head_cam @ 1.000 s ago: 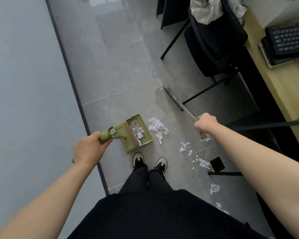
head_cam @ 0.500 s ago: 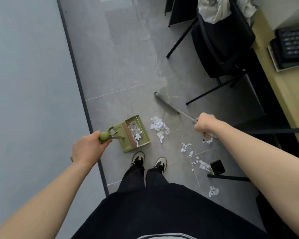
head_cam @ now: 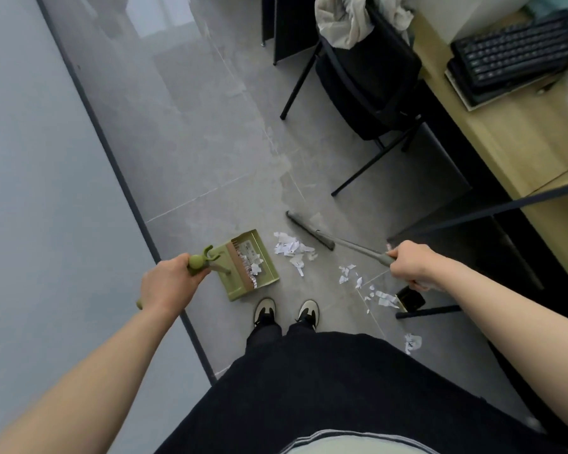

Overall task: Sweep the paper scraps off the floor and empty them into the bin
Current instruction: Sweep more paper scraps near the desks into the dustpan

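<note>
Mid-sweep: my left hand (head_cam: 169,283) has its fingers curled round the handle of the green plastic dustpan (head_cam: 250,265), a few scraps already inside. My right hand (head_cam: 412,265) grips the grey broom (head_cam: 310,231), head set behind the white paper scraps (head_cam: 291,249). Next, pull them into the pan's mouth, then fetch the stragglers (head_cam: 382,298) by the black chair leg (head_cam: 428,311). No bin in sight.

A dustpan (head_cam: 248,265) sits on the floor (head_cam: 191,152) left of a paper scrap pile (head_cam: 292,250); the broom head (head_cam: 309,229) lies behind it, a chair (head_cam: 368,83) beyond, the desk (head_cam: 505,132) right.
</note>
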Demonstrator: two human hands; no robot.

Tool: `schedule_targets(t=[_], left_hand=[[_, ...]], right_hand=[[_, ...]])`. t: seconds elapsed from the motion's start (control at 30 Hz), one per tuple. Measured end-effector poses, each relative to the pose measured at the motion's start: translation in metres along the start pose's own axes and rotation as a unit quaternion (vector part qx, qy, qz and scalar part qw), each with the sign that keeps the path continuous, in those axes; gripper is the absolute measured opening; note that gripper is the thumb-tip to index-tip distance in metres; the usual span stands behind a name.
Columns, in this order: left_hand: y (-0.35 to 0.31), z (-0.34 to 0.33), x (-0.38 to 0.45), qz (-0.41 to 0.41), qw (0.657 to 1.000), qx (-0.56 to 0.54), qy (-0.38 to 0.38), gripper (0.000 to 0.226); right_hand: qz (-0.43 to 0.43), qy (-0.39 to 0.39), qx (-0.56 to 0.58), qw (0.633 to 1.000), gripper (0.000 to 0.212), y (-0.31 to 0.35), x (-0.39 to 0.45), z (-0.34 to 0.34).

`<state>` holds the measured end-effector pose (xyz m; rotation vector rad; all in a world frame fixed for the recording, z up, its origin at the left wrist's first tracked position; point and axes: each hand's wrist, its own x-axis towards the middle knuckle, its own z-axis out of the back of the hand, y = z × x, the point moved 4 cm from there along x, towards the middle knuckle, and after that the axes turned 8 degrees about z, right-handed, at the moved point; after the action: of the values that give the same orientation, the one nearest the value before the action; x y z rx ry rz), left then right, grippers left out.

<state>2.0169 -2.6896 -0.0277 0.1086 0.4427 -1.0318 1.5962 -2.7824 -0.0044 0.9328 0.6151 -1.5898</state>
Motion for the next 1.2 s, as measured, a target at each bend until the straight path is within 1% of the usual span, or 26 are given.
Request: schedule_targets(t=[0.07,0.17,0.23,0.3,0.4,0.43,0.5,0.53,0.6,0.7,0.87,1.07,1.13,1.2], left_hand=[[-0.002,0.001,0.005,-0.008,1.0,-0.001,0.003,0.046],[-0.008,0.002,0.014,-0.026,1.0,0.012,0.003,0.043],[-0.012,0.001,0.017,-0.035,0.999,0.018,0.005,0.044],[-0.015,0.001,0.021,-0.039,0.999,0.017,0.012,0.043],[-0.017,0.001,0.029,-0.053,0.998,0.013,0.018,0.041],[-0.017,0.0,0.031,-0.06,0.998,0.013,0.018,0.04],[-0.018,-0.002,0.033,-0.067,0.997,0.026,0.013,0.04],[-0.018,-0.003,0.034,-0.071,0.997,0.034,0.009,0.04],[-0.019,-0.004,0.037,-0.074,0.996,0.042,0.005,0.04],[-0.02,-0.004,0.042,-0.073,0.996,0.046,0.007,0.042],[-0.018,-0.005,0.044,-0.066,0.997,0.041,0.017,0.042],[-0.011,-0.009,0.041,-0.058,0.998,0.024,0.015,0.043],[-0.007,-0.01,0.04,-0.058,0.998,0.019,0.013,0.046],[-0.004,-0.012,0.039,-0.057,0.998,0.009,0.01,0.049]], right_hand=[[-0.017,-0.002,0.028,0.999,0.042,-0.005,-0.006,-0.013],[-0.051,0.006,0.073,0.996,0.031,-0.009,-0.01,-0.031],[-0.073,0.009,0.158,0.985,0.02,-0.009,-0.009,-0.046],[-0.088,0.01,0.258,0.962,0.013,-0.005,-0.009,-0.06],[-0.118,0.033,0.329,0.936,0.011,0.006,-0.016,-0.076],[-0.129,0.046,0.353,0.926,0.014,0.01,-0.018,-0.08],[-0.13,0.065,0.387,0.911,0.028,0.017,-0.022,-0.089],[-0.125,0.072,0.391,0.909,0.034,0.02,-0.023,-0.093],[-0.111,0.084,0.388,0.911,0.04,0.025,-0.024,-0.1],[-0.102,0.093,0.379,0.915,0.04,0.033,-0.02,-0.109],[-0.061,0.138,0.348,0.925,0.032,0.055,-0.027,-0.116],[-0.009,0.175,0.28,0.944,0.042,0.079,-0.037,-0.123],[-0.009,0.175,0.27,0.947,0.037,0.081,-0.039,-0.122],[-0.016,0.176,0.286,0.942,0.026,0.08,-0.044,-0.117]])
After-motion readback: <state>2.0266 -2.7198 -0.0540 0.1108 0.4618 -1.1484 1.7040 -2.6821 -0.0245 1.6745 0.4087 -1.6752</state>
